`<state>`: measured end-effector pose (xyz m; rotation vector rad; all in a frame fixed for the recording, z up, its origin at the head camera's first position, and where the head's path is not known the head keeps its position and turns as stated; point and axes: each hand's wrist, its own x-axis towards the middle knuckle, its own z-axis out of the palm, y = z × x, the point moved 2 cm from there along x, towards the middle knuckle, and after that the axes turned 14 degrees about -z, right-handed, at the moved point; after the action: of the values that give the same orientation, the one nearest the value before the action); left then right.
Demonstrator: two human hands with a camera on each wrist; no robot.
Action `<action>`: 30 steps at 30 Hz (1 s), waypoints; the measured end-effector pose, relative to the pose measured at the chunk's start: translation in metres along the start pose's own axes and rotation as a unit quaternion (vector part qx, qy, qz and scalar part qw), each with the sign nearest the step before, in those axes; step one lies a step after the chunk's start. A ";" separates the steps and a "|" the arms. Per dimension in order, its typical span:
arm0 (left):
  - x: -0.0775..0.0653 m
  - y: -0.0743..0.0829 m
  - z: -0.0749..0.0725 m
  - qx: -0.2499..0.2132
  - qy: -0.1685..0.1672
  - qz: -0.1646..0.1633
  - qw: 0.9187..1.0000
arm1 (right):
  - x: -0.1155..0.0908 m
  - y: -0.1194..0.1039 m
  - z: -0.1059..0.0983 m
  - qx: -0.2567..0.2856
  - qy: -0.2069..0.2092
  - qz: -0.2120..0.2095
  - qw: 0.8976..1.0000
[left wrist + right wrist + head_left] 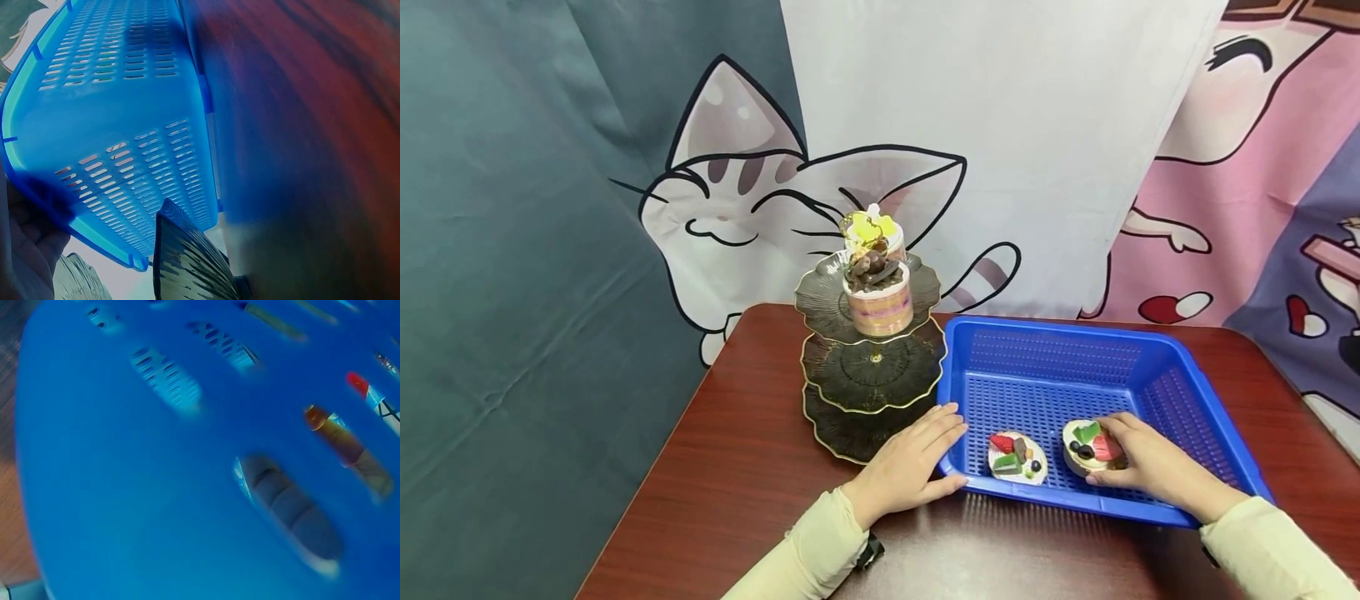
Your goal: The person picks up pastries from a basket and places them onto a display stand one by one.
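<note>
We see a blue perforated basket (1045, 352) by the bench's (715, 483) far edge; inside, near its front edge, sits a round cake (1088, 450), fruit side up.

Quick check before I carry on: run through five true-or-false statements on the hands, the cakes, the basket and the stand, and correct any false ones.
1. The right hand holds a fruit-topped cake in the blue basket. True.
2. The left hand holds a cake too. False: it touches the basket near its left front corner.
3. The chocolate-topped cake and the yellow-topped cake are on the stand's top tier. True.
4. The black stand has only two tiers. False: three show.
5. In the head view, the stand is right of the basket. False: it is to the left.
</note>
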<state>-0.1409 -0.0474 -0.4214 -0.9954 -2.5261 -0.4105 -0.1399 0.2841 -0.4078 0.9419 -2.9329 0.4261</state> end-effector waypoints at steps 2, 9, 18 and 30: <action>0.000 0.000 0.000 -0.002 0.001 0.001 1.000 | 0.000 0.000 0.000 -0.002 -0.002 0.001 1.000; 0.000 0.000 -0.001 -0.005 0.007 0.004 1.000 | 0.001 0.000 -0.002 -0.007 -0.005 0.009 1.000; 0.001 0.000 -0.002 -0.002 0.005 0.002 1.000 | 0.002 0.000 -0.004 -0.015 -0.004 0.014 1.000; 0.002 0.000 -0.001 -0.002 0.008 0.007 1.000 | 0.002 0.002 -0.004 -0.007 -0.011 0.030 0.999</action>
<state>-0.1416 -0.0469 -0.4195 -1.0057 -2.5036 -0.4183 -0.1428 0.2856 -0.4039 0.8639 -2.9858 0.4001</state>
